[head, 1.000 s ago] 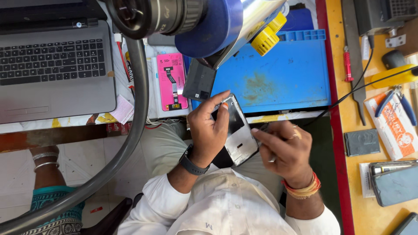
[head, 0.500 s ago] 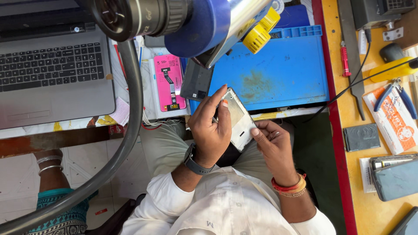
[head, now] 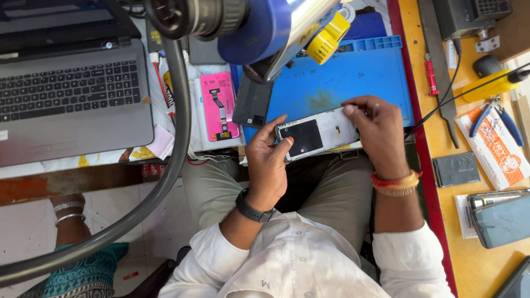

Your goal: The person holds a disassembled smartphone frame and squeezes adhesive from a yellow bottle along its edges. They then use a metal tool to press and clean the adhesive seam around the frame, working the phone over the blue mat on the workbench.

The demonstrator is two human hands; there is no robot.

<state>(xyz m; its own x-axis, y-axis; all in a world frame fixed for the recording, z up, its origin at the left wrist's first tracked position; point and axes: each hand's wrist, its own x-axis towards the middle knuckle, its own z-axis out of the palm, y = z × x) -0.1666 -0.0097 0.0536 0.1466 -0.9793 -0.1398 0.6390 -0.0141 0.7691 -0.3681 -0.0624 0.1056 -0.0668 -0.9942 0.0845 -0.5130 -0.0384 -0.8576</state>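
Turned crosswise, phone frame [head: 320,132] lies left-right between hands.

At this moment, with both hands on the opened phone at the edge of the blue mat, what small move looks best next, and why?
Probably lower the phone flat onto the blue mat. The left hand grips its dark end and the right hand pinches the far end, so it sits at the mat's near edge above the lap, both hands tied up in holding it. Resting it would likely free one hand.
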